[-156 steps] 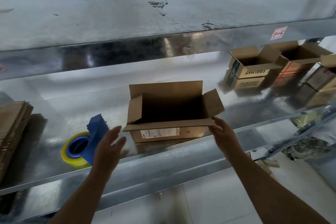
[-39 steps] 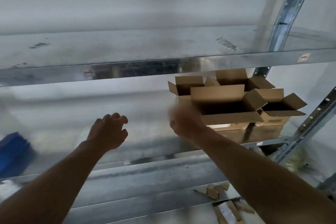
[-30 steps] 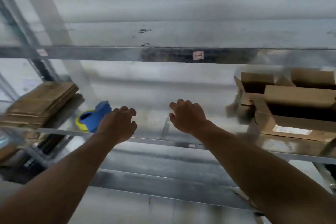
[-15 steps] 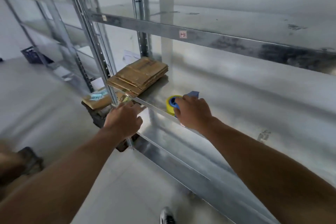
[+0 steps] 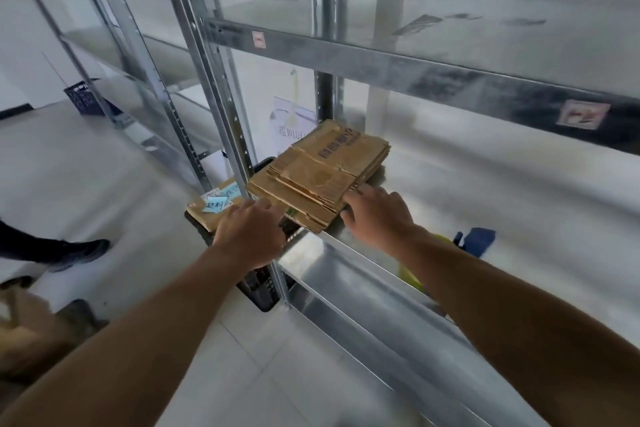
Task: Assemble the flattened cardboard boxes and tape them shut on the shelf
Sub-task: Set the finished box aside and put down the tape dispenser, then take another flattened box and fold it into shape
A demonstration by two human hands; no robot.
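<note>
Seemingly, right hand [image 5: 378, 218] fingers [image 5: 355, 198] touch flattened boxes [image 5: 322, 170].

Metal shelf [image 5: 450, 191]: flattened box stack [image 5: 320, 172], tape dispenser [image 5: 476, 241].

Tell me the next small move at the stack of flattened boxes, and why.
Probably pinch the top piece of the stack of flattened boxes and lift it off. The right hand touches the stack's near corner, the left hand hovers at its near edge holding nothing, and no box is separated from the pile yet.
</note>
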